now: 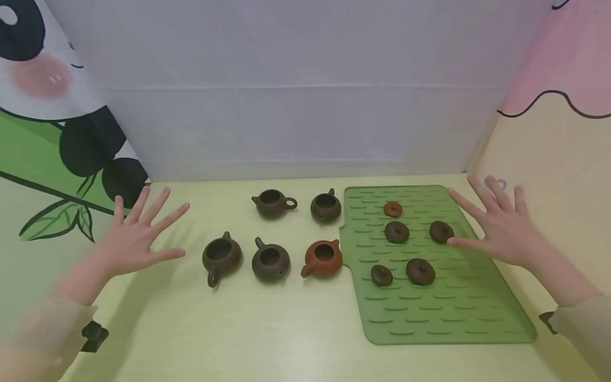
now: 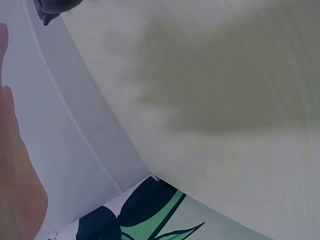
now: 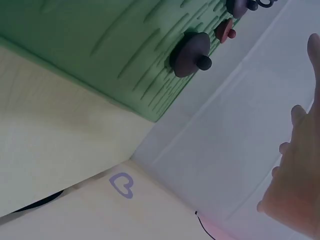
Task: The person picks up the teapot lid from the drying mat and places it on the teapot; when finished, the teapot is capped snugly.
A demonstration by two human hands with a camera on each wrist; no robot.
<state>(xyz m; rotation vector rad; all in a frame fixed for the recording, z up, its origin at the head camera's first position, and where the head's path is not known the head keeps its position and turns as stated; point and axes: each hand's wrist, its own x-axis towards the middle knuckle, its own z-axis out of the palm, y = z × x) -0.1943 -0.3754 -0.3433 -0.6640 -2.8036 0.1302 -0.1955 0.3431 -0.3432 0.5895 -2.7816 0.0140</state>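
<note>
While the left hand (image 1: 136, 244) and right hand (image 1: 506, 233) hover well apart, fingers spread wide and released, four dark teapots (image 1: 225, 260) and a reddish teapot (image 1: 324, 261) stand open-topped on the pale surface (image 1: 286, 329) between them; five lids (image 1: 396, 232) lie on the green mat (image 1: 453, 307), nearer the right.

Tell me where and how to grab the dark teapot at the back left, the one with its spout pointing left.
Probably best by its loop handle, coming from the right with your right hand. The dark teapot stands upright, and the ring sticks out on the right, opposite the spout. The neighbouring teapot stands apart, so fingers should fit.
</note>
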